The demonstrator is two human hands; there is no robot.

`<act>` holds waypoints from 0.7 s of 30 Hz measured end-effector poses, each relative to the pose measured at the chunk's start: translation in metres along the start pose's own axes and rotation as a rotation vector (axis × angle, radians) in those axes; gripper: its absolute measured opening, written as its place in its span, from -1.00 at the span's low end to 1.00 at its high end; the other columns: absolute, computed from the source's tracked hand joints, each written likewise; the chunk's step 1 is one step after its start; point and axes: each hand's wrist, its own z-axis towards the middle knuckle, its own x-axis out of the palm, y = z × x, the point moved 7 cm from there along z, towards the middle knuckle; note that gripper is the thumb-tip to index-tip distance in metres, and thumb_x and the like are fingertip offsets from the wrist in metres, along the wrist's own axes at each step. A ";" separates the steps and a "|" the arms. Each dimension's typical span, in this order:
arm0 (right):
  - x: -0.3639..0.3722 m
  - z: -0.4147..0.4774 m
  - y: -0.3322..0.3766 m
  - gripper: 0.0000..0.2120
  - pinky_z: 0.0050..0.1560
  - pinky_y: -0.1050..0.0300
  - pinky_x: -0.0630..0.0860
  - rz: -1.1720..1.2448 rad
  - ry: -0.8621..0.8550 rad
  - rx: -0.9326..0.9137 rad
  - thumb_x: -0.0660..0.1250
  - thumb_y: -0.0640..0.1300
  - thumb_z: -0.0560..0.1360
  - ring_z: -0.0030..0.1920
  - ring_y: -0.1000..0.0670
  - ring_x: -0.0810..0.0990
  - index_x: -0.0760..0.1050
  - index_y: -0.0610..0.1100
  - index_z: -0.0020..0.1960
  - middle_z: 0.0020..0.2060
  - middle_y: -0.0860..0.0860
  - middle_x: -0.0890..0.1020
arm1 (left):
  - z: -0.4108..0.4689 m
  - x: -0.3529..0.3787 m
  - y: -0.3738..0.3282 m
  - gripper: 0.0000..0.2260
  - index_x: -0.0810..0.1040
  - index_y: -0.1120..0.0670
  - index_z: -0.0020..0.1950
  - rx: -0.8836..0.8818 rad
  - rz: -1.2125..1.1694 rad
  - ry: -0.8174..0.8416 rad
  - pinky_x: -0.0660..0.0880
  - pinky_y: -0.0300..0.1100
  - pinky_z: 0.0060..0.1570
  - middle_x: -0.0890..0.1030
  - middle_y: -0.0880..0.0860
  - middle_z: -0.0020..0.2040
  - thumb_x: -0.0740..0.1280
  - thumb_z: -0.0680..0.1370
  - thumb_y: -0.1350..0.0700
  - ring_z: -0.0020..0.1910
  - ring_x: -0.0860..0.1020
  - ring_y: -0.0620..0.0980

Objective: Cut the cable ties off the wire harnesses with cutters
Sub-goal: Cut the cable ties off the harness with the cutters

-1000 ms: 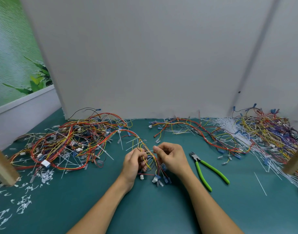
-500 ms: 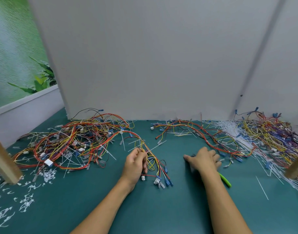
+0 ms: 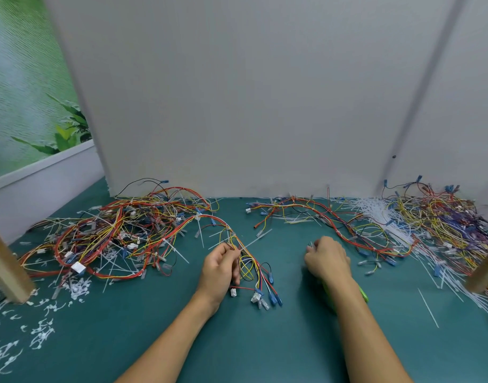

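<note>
Your left hand point(image 3: 220, 269) grips one wire harness point(image 3: 248, 269) near its middle, with its plugs resting on the tabletop point(image 3: 265, 355); a white cable tie point(image 3: 258, 238) sticks out just above your grip, so this one looks uncut. Your right hand point(image 3: 327, 261) is curled round the cutters point(image 3: 363, 295); a green handle shows beside the wrist, apart from the harness. Clipped tie scraps point(image 3: 41, 333) litter the near left corner, so plenty seems done; yet the left heap point(image 3: 113, 236) bristles with white tails; another harness point(image 3: 314, 211) lies at the back; the right heap point(image 3: 436, 222) is too tangled to judge. I'd reckon much remains.
</note>
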 end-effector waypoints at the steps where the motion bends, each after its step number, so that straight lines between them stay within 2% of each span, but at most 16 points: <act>1: -0.005 -0.001 0.004 -0.77 0.27 -0.09 0.46 0.076 -0.052 -0.037 0.27 -0.06 0.62 0.28 -0.26 0.51 0.55 -0.17 0.19 0.21 -0.21 0.58 | 0.000 0.000 0.000 -0.80 0.40 0.06 -0.27 0.001 0.000 0.000 0.34 -0.12 -0.40 0.39 0.14 -0.43 0.31 0.49 0.01 -0.49 0.36 0.04; 4: -0.025 -0.008 0.018 -0.81 0.29 -0.14 0.44 0.410 -0.235 -0.218 0.31 -0.14 0.63 0.20 -0.20 0.52 0.51 -0.17 0.21 0.16 -0.16 0.53 | 0.000 0.000 0.001 -0.79 0.41 0.07 -0.27 0.005 0.003 0.003 0.34 -0.10 -0.39 0.39 0.13 -0.44 0.32 0.50 0.01 -0.49 0.36 0.04; 7: -0.039 -0.023 0.029 -0.88 0.11 0.04 0.50 0.649 -0.369 -0.386 0.33 -0.22 0.63 0.03 -0.06 0.59 0.54 -0.16 0.16 0.01 -0.04 0.61 | 0.001 0.000 0.002 -0.79 0.41 0.07 -0.27 0.012 0.011 0.009 0.36 -0.08 -0.38 0.39 0.13 -0.44 0.32 0.50 0.01 -0.49 0.36 0.05; 10: -0.039 -0.031 0.035 -0.85 -0.01 0.21 0.55 0.791 -0.399 -0.459 0.30 -0.27 0.64 -0.07 0.09 0.66 0.58 -0.08 0.10 -0.11 0.10 0.69 | 0.001 0.000 0.002 -0.78 0.41 0.09 -0.26 0.017 0.013 0.015 0.37 -0.08 -0.38 0.39 0.12 -0.44 0.31 0.50 0.00 -0.48 0.37 0.05; 12: -0.034 -0.031 0.038 -0.77 -0.02 0.29 0.57 0.902 -0.365 -0.487 0.25 -0.29 0.67 -0.12 0.15 0.68 0.58 0.00 0.06 -0.17 0.16 0.71 | 0.001 0.000 0.002 -0.76 0.39 0.13 -0.24 0.019 0.007 0.018 0.37 -0.08 -0.38 0.39 0.12 -0.45 0.31 0.49 0.00 -0.48 0.37 0.04; 14: -0.028 -0.029 0.042 -0.73 0.02 0.21 0.62 1.041 -0.278 -0.496 0.21 -0.30 0.69 -0.13 0.09 0.70 0.59 0.01 0.05 -0.16 0.14 0.73 | 0.001 0.001 0.003 -0.75 0.37 0.15 -0.23 0.019 0.004 0.021 0.37 -0.08 -0.39 0.39 0.12 -0.44 0.31 0.49 0.00 -0.48 0.37 0.04; 16: -0.021 -0.029 0.048 -0.73 0.05 0.15 0.63 1.162 -0.176 -0.507 0.19 -0.30 0.70 -0.12 0.03 0.70 0.61 -0.03 0.07 -0.13 0.07 0.74 | 0.001 0.000 0.003 -0.74 0.37 0.18 -0.21 0.021 -0.001 0.022 0.37 -0.08 -0.38 0.39 0.12 -0.44 0.31 0.50 0.01 -0.48 0.37 0.04; 21: -0.003 -0.033 0.059 -0.83 0.07 0.19 0.61 1.346 0.049 -0.522 0.28 -0.26 0.66 -0.03 0.00 0.71 0.61 -0.19 0.18 -0.03 -0.07 0.76 | 0.001 0.000 0.003 -0.75 0.38 0.18 -0.21 0.018 -0.010 0.022 0.38 -0.10 -0.39 0.40 0.12 -0.44 0.31 0.50 0.02 -0.48 0.37 0.05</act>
